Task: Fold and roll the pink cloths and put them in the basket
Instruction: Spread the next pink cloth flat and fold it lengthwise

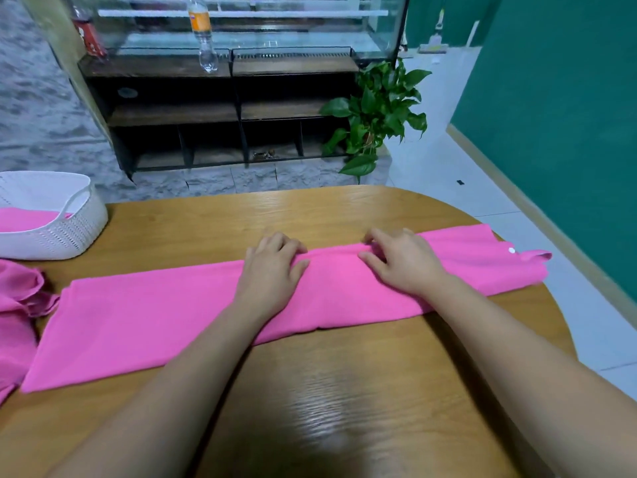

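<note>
Although one pink cloth [24, 219] already lay inside the white basket [79, 236] at the left edge of the head view, the job looked far from finished; whether that piece was rolled could not be seen. Across the middle of the frame a folded cloth [155, 326] lay on the wooden bench [344, 391] as a long flat strip running from lower left to right, with no roll begun. The left hand [272, 274] rested palm down on its middle, fingers [291, 250] loosely straight and pressing the far edge, gripping nothing. Near it the right hand [401, 263] sat on the same strip with arched fingers at the far fold; whether they nipped the fabric or only pressed it could not be told. At the far left, below the basket, a crumpled heap [17, 298] of pink fabric waited unfolded. Folding of this piece seemed nearly done; rolling, basketing and the heap remained.
</note>
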Motion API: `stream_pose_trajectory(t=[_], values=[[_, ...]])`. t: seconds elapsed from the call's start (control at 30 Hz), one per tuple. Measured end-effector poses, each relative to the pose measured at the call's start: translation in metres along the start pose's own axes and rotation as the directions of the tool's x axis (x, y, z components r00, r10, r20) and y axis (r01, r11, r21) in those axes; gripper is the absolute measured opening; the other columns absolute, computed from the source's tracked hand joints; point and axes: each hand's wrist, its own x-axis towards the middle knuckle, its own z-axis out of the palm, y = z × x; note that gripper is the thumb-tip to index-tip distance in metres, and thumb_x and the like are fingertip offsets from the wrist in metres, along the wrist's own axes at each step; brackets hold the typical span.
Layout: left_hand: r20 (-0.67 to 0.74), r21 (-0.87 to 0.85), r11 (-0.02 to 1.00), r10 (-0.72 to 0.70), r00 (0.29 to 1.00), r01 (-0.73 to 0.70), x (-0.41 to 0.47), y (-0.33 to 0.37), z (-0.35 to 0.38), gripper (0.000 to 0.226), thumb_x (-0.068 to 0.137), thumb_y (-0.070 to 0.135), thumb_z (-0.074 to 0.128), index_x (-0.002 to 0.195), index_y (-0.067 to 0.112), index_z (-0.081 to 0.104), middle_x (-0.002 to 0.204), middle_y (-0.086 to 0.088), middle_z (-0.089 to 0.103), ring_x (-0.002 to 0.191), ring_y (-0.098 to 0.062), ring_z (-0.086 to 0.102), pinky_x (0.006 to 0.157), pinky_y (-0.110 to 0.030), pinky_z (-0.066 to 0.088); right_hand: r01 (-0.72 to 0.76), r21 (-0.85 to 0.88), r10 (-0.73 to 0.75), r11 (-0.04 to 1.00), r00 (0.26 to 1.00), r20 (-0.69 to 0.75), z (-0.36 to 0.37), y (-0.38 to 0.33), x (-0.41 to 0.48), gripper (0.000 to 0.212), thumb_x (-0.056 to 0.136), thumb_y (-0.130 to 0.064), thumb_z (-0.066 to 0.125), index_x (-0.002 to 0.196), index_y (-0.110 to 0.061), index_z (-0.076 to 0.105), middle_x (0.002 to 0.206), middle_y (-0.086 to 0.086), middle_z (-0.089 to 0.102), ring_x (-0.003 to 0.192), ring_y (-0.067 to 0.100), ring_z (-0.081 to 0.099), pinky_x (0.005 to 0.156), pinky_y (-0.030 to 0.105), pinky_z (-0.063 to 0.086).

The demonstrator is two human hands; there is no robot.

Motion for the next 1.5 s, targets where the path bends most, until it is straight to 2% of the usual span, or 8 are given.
stream_pose_trajectory(t=[0.13,0.3,0.57,0.87,0.97,1.07,1.3,1.5], values=[[-0.004,0.01,1.0,-0.004,1.0,0.004,0.001,0.0,0.001,0.024,0.1,0.048,0.059,0.118,0.034,0.065,0.113,0.009,0.056,0.114,-0.02,0.053,0.085,-0.042,0.041,-0.143,0.017,0.137,0.99,0.973,0.186,-0.037,0.06,-0.017,0.038,0.093,-0.059,0.069,0.115,-0.029,0.061,0.088,-0.011,0.068,0.082,0.019,0.066,0.072,0.036,0.053],[-0.011,0.022,1.0,0.005,1.0,-0.005,0.001,0.002,0.001,0.022,0.101,0.048,0.057,0.117,0.034,0.065,0.112,0.01,0.056,0.113,-0.019,0.051,0.083,-0.041,0.036,-0.379,0.1,0.33,0.92,0.887,0.323,-0.07,0.119,-0.031,0.03,0.087,-0.053,0.08,0.095,-0.028,0.066,0.084,-0.006,0.066,0.079,0.015,0.061,0.065,0.029,0.041],[0.003,0.065,0.997,0.05,0.999,-0.05,0.012,0.015,-0.001,0.015,0.099,0.038,0.061,0.111,0.031,0.066,0.111,0.008,0.059,0.109,-0.024,0.051,0.082,-0.041,0.032,-0.486,0.13,0.4,0.864,0.82,0.409,-0.085,0.157,-0.046,0.021,0.09,-0.04,0.083,0.087,-0.023,0.07,0.088,0.002,0.071,0.084,0.02,0.063,0.078,0.034,0.047],[0.035,-0.037,0.995,0.091,0.995,-0.09,0.035,0.047,0.021,0.02,0.096,0.047,0.064,0.105,0.03,0.065,0.104,0.008,0.058,0.107,-0.022,0.053,0.085,-0.042,0.039,-0.622,0.228,0.476,0.749,0.745,0.467,-0.101,0.18,-0.058,0.013,0.089,-0.023,0.085,0.092,-0.017,0.074,0.099,0.009,0.075,0.089,0.024,0.066,0.082,0.035,0.05],[-0.003,-0.033,0.994,0.105,0.994,-0.106,0.03,0.045,0.025,0.02,0.098,0.047,0.062,0.106,0.029,0.065,0.105,0.009,0.058,0.105,-0.021,0.053,0.085,-0.042,0.04,-0.625,0.321,0.491,0.712,0.769,0.409,-0.109,0.178,-0.057,0.009,0.091,-0.016,0.082,0.093,-0.017,0.074,0.096,0.003,0.076,0.088,0.018,0.069,0.074,0.025,0.051],[-0.027,-0.018,0.994,0.106,0.994,-0.107,0.029,0.044,0.025,0.019,0.099,0.046,0.062,0.106,0.029,0.066,0.104,0.009,0.059,0.103,-0.02,0.053,0.082,-0.04,0.034,-0.602,0.394,0.534,0.694,0.799,0.278,-0.116,0.175,-0.044,0.008,0.093,-0.015,0.08,0.096,-0.015,0.073,0.09,0.0,0.074,0.07,0.01,0.063,0.054,0.02,0.046],[-0.096,-0.045,0.998,0.046,0.994,-0.051,0.028,0.044,0.023,0.012,0.102,0.037,0.061,0.093,0.03,0.057,0.095,0.012,0.055,0.095,-0.021,0.051,0.078,-0.04,0.031,-0.619,0.408,0.612,0.671,0.773,0.166,-0.073,0.176,-0.031,0.016,0.096,-0.014,0.075,0.098,-0.029,0.07,0.096,0.001,0.068,0.091,0.023,0.063,0.074,0.033,0.046],[-0.104,-0.005,1.0,0.012,0.995,-0.013,0.027,0.048,0.021,0.016,0.105,0.04,0.053,0.094,0.03,0.049,0.092,0.011,0.059,0.09,-0.02,0.049,0.077,-0.041,0.03,-0.623,0.401,0.689,0.671,0.724,-0.028,-0.051,0.165,-0.044,0.034,0.099,-0.03,0.07,0.131,-0.025,0.058,0.109,-0.001,0.064,0.102,0.02,0.058,0.088,0.033,0.04]])
